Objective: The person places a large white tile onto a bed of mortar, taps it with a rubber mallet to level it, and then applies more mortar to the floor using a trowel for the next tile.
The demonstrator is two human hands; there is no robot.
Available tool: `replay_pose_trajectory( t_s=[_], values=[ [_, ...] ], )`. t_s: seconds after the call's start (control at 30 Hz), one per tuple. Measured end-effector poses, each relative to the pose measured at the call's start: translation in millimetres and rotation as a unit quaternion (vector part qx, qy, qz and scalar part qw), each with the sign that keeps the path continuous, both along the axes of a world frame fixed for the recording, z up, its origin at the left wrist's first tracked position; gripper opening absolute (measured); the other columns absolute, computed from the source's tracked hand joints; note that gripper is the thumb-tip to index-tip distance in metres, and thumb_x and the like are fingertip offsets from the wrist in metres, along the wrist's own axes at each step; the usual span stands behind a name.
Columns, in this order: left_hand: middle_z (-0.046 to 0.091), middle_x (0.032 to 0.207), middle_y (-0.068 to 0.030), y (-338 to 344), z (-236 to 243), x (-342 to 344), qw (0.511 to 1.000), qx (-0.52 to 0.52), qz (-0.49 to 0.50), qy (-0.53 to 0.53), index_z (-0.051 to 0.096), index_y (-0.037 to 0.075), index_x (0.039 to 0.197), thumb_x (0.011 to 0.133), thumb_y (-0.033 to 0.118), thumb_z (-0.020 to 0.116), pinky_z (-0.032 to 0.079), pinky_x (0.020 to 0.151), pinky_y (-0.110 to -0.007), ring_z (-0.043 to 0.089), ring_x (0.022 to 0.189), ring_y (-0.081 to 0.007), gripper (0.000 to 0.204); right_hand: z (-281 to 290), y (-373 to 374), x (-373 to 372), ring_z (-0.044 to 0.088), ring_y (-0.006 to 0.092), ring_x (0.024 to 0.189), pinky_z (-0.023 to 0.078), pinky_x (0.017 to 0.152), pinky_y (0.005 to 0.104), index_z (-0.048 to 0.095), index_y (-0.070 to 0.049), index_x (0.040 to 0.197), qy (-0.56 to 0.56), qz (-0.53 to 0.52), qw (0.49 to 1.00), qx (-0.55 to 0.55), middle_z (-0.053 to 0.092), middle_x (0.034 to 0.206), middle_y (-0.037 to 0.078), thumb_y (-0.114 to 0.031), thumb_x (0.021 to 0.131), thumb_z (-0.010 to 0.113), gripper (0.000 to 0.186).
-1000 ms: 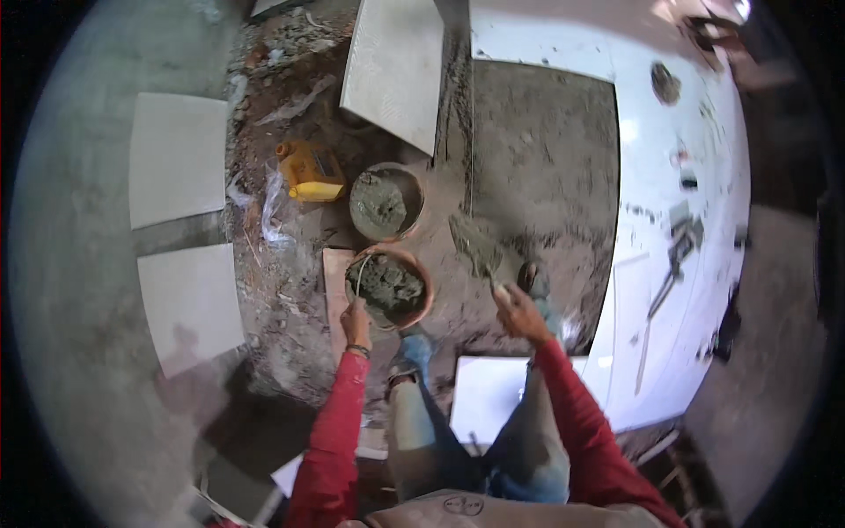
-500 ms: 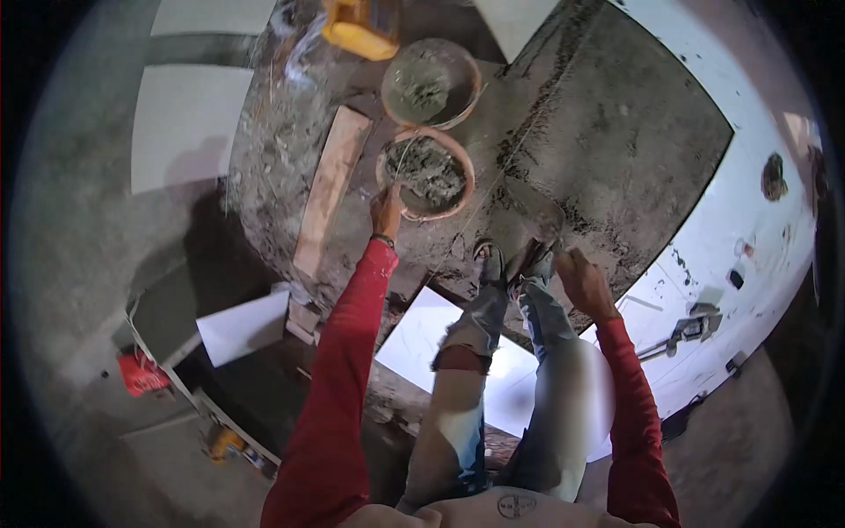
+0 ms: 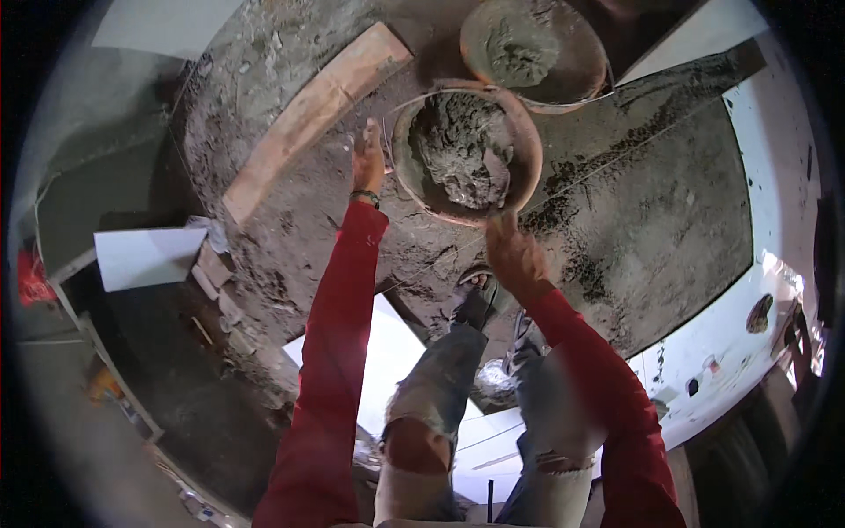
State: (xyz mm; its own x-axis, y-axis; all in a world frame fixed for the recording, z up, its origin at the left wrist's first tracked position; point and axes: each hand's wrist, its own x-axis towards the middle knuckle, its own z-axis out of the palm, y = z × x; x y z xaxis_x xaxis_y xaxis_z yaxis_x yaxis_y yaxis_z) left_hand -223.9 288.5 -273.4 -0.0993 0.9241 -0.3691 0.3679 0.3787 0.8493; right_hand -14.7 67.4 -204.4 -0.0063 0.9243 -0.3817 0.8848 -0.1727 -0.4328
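Observation:
An orange-brown bucket [image 3: 531,145] holds wet grey mortar [image 3: 458,145], and its thin wire handle lies over toward the left rim. My right hand [image 3: 518,253] is closed at the near rim around the grip of a trowel [image 3: 495,176]. The trowel's blade is in the mortar, partly covered by it. Just left of the bucket, my left hand [image 3: 368,163] is held upright with its fingers stretched out and nothing visible in it.
A second mortar bucket [image 3: 576,57] stands behind. A wooden plank [image 3: 317,110] lies at left. Spread mortar [image 3: 678,194] covers the floor at right, bordered by white tiles [image 3: 748,352]. A taut string [image 3: 607,172] crosses it. Another white tile [image 3: 387,343] lies by my legs.
My right hand has brought the trowel from beside my foot up into the bucket's mortar. My left hand has come off the bucket's handle. The view has shifted, with the buckets now closer.

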Motion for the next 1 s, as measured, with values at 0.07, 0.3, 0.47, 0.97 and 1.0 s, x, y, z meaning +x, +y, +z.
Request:
replay_pose_trajectory(
  t_s=[0.07,0.3,0.47,0.97,1.0],
  values=[
    [0.056,0.117,-0.02,-8.3,-10.3,7.2,1.0,0.026,-0.004,0.017,0.048,-0.006,0.126,0.087,0.065,0.046,0.043,0.088,-0.037,0.054,0.108,-0.031,0.081,-19.3,12.1,-9.6,0.062,0.0384,0.073,0.051,0.056,0.045,0.051,-0.002,0.115,0.064,-0.002,0.997,0.034,0.054,0.109,0.022,-0.014,0.091,0.047,0.028],
    [0.062,0.114,-0.0148,-30.7,-17.0,25.5,0.991,0.089,0.029,-0.096,0.059,-0.006,0.118,0.089,0.065,0.044,0.037,0.097,-0.033,0.053,0.105,-0.0249,0.078,-6.5,15.9,39.7,0.056,0.0326,0.062,0.047,0.056,0.0435,0.05,-0.004,0.103,0.215,0.053,0.957,0.189,0.054,0.086,0.014,-0.016,0.087,0.06,0.023],
    [0.062,0.115,-0.0164,-75.9,4.9,33.1,0.993,0.054,0.06,-0.09,0.054,-0.005,0.125,0.091,0.058,0.046,0.042,0.093,-0.034,0.057,0.105,-0.0243,0.072,43.2,28.5,62.7,0.063,0.0286,0.067,0.051,0.051,0.0374,0.055,-0.008,0.107,-0.041,0.094,0.992,0.079,0.059,0.088,0.016,-0.019,0.089,0.056,0.021],
    [0.063,0.108,-0.006,-151.7,-12.9,41.8,0.95,0.166,0.203,-0.167,0.058,-0.007,0.118,0.101,0.041,0.039,0.041,0.087,-0.028,0.053,0.095,-0.0124,0.055,-17.9,-8.3,42.6,0.055,0.0267,0.05,0.043,0.039,0.0369,0.05,-0.002,0.105,0.031,0.249,0.923,0.291,0.048,0.094,0.018,-0.013,0.09,0.05,0.018],
    [0.063,0.108,-0.006,-152.2,-11.5,41.7,0.945,0.187,0.208,-0.166,0.058,-0.007,0.118,0.101,0.041,0.039,0.041,0.087,-0.028,0.053,0.095,-0.0124,0.055,-24.2,-3.8,36.7,0.053,0.0211,0.049,0.042,0.038,0.0334,0.051,-0.004,0.103,0.108,0.224,0.927,0.28,0.05,0.088,0.014,-0.015,0.092,0.049,0.016]
  ],
)
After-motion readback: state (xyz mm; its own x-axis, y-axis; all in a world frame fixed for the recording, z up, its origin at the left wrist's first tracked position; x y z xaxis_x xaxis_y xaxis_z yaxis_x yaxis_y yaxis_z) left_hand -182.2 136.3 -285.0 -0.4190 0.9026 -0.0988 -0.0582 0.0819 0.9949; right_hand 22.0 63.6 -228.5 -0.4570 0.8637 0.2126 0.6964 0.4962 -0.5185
